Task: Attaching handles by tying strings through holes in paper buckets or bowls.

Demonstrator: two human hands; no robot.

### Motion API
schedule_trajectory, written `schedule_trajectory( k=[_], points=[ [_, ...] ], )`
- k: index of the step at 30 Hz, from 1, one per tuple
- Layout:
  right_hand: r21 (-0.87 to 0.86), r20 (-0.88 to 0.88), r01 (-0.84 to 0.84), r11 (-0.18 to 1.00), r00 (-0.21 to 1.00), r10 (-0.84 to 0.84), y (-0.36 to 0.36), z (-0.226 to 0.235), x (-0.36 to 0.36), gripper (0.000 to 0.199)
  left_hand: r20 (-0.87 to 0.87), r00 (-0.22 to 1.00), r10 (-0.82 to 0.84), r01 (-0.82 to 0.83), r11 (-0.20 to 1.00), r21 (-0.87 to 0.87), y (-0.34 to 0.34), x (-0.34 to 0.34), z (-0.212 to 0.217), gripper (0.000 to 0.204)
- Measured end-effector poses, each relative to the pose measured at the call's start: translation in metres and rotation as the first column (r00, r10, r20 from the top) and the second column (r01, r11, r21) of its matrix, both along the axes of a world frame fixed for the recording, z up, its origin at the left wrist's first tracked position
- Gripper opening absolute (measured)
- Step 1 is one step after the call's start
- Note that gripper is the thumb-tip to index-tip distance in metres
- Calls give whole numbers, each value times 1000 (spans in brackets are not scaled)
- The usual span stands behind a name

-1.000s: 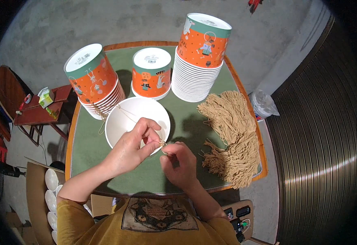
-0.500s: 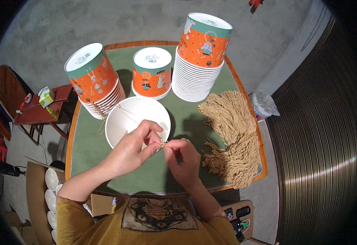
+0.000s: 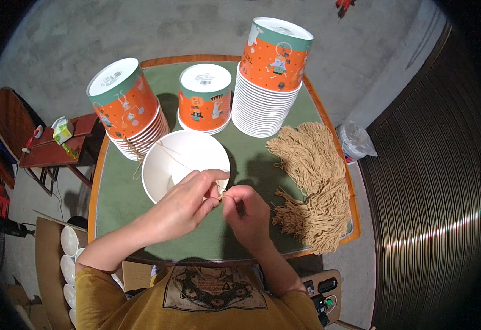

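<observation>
I see my left hand point(image 3: 183, 206) and my right hand point(image 3: 246, 212) meeting at the near rim of the open white paper bowl point(image 3: 180, 159) on the green-topped table point(image 3: 240, 159). Both sets of fingertips are pinched together on a thin tan string point(image 3: 166, 154) that runs back across the bowl's mouth. I judge the bowl light and easily dented, so the rim is the place to steady it; the string is limp and thin, best held close to its end. I count one open bowl, three stacks of upturned orange-and-green printed paper bowls point(image 3: 205, 104), and one loose heap of tan cut strings point(image 3: 312, 181) on the right.
</observation>
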State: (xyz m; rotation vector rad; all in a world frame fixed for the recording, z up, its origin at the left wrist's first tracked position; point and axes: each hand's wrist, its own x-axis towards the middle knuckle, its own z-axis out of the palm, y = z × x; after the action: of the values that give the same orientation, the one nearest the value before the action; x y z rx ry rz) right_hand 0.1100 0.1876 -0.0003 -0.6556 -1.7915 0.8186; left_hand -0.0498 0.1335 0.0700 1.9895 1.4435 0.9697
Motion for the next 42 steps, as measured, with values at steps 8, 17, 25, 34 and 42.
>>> schedule_trajectory(
  k=[8, 17, 25, 34, 42],
  points=[
    [-158, 22, -19, 987, 999, 23, -5, -4, 5, 7, -158, 987, 26, -8, 993, 115, 5, -5, -6, 11],
    [-135, 94, -20, 991, 995, 33, -10, -3, 7, 8, -89, 994, 67, -62, 996, 58, 6, -6, -6, 8],
    [18, 132, -71, 997, 989, 68, -9, -11, 9, 11, -95, 989, 110, -102, 991, 84, 6, -7, -2, 6],
    [-2, 186, 92, 996, 979, -90, -14, 3, -3, 24, -44, 995, 93, -90, 993, 71, 3, -3, -3, 5],
    [69, 63, 74, 995, 995, -78, -14, -12, -8, 19, -112, 985, 128, -106, 976, 190, 2, -4, -2, 8]
  ],
)
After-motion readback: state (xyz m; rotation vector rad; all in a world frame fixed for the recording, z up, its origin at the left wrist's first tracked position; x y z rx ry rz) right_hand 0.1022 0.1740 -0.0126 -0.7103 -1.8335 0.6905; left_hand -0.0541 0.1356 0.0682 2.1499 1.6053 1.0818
